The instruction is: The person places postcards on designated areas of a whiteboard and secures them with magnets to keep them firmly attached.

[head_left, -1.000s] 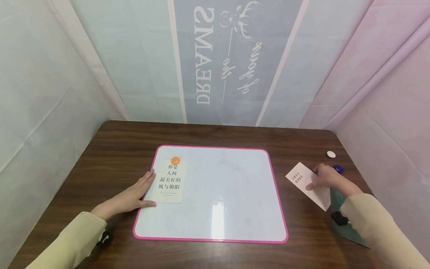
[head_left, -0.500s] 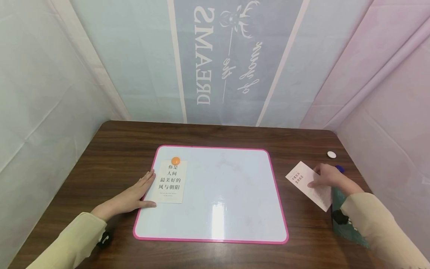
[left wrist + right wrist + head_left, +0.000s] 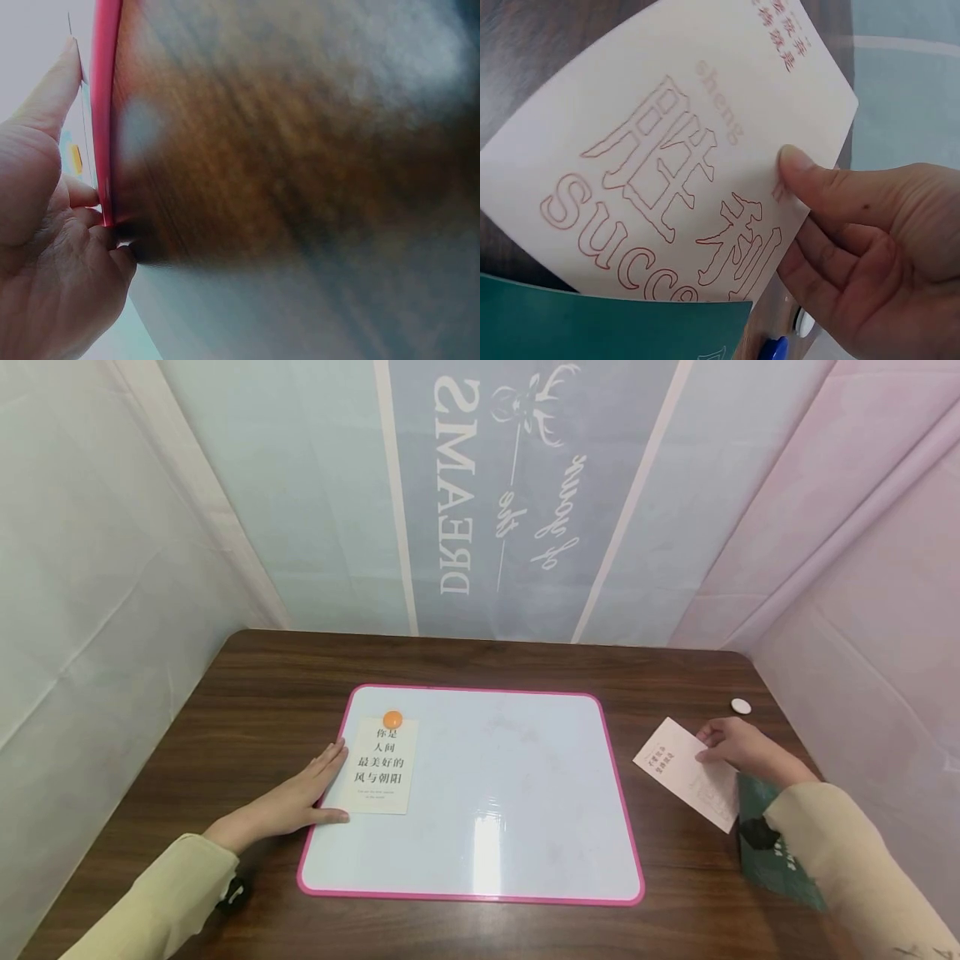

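Beside the whiteboard point(image 3: 517, 785), at its right, a thin, rectangular pink card point(image 3: 682, 777) is pinched between thumb and fingers of the right hand point(image 3: 750, 753). A pick-up seems to be in hand; next, it may need to be lifted clear of the green card point(image 3: 772, 870) without being bent. At the glossy whiteboard's left edge, the left hand point(image 3: 303, 793) is rested, fingers extended, nothing gripped. Dark, grained wood is shown by the table point(image 3: 300, 677); a round orange button point(image 3: 392, 719) is set on a cream card point(image 3: 382, 768).

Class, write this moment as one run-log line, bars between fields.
left hand: rests on left edge of whiteboard | right hand: pinches pink card | orange disc: over top of cream card, on whiteboard
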Demonstrator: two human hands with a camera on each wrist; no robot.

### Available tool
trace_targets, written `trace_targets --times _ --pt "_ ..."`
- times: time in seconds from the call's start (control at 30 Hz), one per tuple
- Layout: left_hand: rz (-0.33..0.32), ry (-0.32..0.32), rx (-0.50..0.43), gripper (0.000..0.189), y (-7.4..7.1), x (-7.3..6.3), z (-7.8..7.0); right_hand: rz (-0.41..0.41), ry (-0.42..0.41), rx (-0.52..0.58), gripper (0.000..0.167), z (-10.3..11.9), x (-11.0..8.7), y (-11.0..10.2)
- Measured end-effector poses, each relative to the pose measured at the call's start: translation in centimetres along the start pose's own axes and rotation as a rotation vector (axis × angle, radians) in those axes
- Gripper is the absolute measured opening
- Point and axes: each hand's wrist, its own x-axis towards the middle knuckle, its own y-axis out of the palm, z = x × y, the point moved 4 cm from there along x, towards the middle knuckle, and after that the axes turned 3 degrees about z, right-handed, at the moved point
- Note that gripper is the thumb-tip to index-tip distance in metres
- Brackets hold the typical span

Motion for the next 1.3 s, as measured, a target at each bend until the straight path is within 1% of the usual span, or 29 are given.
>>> trace_targets --times 0.07,0.2,0.33,0.47,0.63,0.73,0.87,1.07,1.13,1.3 --pt "-0.001 0.000 0.001 0.102 0.0 0.0 0.0 0.034 -0.014 0.070 0.034 0.0 -0.1 0.1" --pt "-0.002 -0.001 0.000 0.101 0.0 -0.1 -0.1 0.091 -0.016 0.206 0.036 -0.2 -0.2 0.1" --pt "-0.002 -0.001 -0.003 0.101 -0.1 -0.1 -0.2 0.119 0.030 0.298 0.038 -0.8 -0.1 -0.1" --pt "-0.001 -0.002 -0.008 0.100 -0.1 -0.1 -0.3 0.125 0.079 0.356 0.044 -1.1 0.0 -0.3" --pt "-0.003 -0.005 -0.003 0.100 -0.1 -0.1 -0.2 0.114 0.085 0.380 0.050 -0.9 -0.1 -0.5" --pt "-0.004 -0.005 0.003 0.101 -0.1 0.0 -0.2 0.086 0.106 0.400 0.056 -0.7 -0.2 -0.5" --pt "-0.005 -0.002 0.003 0.101 -0.1 0.0 -0.2 0.039 0.129 0.395 0.065 -0.5 -0.3 -0.6" --pt "-0.006 0.002 0.010 0.101 0.0 0.1 -0.1 -0.009 0.171 0.429 0.070 0.2 -0.7 -0.5" --pt "-0.007 0.005 0.010 0.101 0.0 0.1 -0.1 -0.028 0.183 0.427 0.072 0.3 -0.8 -0.5" --pt "-0.010 0.004 0.008 0.101 0.0 0.0 -0.1 -0.046 0.190 0.417 0.078 0.8 -1.0 -0.4"
